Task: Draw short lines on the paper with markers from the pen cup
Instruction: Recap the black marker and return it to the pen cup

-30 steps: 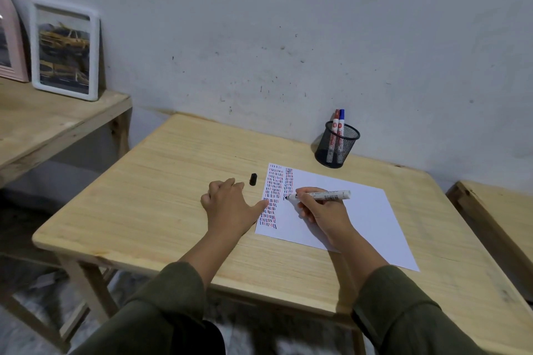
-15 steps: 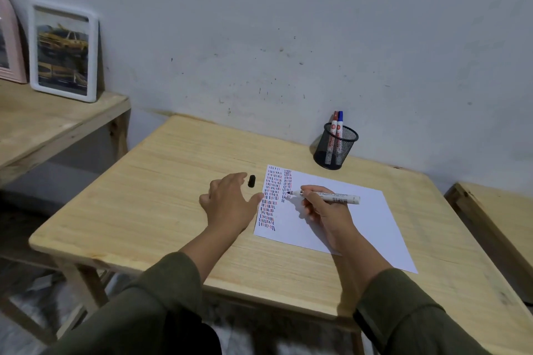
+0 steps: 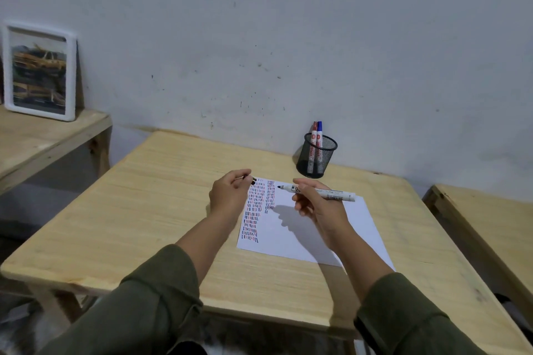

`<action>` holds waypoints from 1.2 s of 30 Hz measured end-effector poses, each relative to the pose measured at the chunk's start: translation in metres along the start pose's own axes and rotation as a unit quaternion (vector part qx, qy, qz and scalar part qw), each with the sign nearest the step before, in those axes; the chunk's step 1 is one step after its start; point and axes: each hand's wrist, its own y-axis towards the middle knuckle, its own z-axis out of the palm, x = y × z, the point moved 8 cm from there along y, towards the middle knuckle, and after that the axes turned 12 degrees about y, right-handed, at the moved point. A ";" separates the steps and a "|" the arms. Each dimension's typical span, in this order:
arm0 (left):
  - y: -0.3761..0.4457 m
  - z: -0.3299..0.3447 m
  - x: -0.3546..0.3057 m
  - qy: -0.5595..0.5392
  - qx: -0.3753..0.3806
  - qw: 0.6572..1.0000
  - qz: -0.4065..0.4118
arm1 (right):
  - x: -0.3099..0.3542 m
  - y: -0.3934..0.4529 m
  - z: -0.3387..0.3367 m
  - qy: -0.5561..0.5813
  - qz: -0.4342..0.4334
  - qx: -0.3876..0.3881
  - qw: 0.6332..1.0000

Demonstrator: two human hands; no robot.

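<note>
Fingertips [image 3: 245, 179] of my left hand [image 3: 229, 199] are pinched together on the small black cap [image 3: 253, 181], held just above the paper's top-left corner; the rest of that hand curls loosely over the table [image 3: 138, 210]; far left, a framed photo [image 3: 40, 70] leans on the wall on a side bench, no part of the job.

Moving right: paper [image 3: 323, 228] lies flat on the table; two columns of short red, blue and black dashes [image 3: 253, 210] fill its left strip, the second column [image 3: 270, 197] only partly done, rest of the sheet blank; so I judge we're early-to-mid task w/ plenty of room.

Next, right hand [image 3: 317, 204] is closed round the marker [image 3: 317, 189]; thumb & fingers clamp the barrel near the front, tip bare and pointing left toward the cap, lifted off the sheet; looks to me like recapping is the step in hand, tho I can't be sure.

Handling, imo: marker is light, stiff plastic, smooth so a bit slippery; grip near the tip for control; cap is tiny, easy to drop, pinch by its sides. Paper is thin & will slide unless pinned.

Further right and back, mesh pen cup [image 3: 316, 159] stands by the wall, well apart from the hands, holding a red marker [image 3: 313, 135] and a blue marker [image 3: 319, 135] upright, touching.
</note>
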 end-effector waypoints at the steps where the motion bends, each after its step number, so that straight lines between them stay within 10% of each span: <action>1: -0.003 0.007 -0.002 -0.067 0.025 0.997 -0.027 | 0.006 -0.001 0.003 -0.001 -0.008 0.007 1.000; 8: -0.027 0.037 -0.028 -0.214 0.117 0.967 -0.077 | 0.036 -0.006 0.018 -0.016 -0.053 0.034 0.998; 36: -0.068 0.061 -0.068 -0.231 0.173 0.956 -0.059 | 0.052 -0.022 -0.002 0.034 -0.059 0.012 0.998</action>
